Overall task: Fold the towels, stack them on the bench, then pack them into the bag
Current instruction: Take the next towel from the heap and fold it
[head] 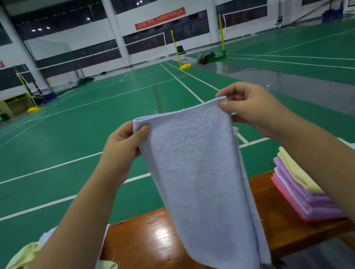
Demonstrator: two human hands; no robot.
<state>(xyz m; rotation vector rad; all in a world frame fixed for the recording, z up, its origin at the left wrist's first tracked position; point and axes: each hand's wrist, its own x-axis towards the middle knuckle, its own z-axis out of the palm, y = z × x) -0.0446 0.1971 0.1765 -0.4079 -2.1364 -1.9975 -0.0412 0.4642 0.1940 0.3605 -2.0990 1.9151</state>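
Head view: pale blue towel (198,177) pinched at top corners by left hand (123,150) and right hand (250,108), hanging doubled above wooden bench (147,243) for straight folding, folded stack (302,193) alongside at right, ready to receive it.

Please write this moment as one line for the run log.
step: folding | left hand: pinches towel corner | right hand: pinches other corner | towel: hangs above bench | stack: on bench, right
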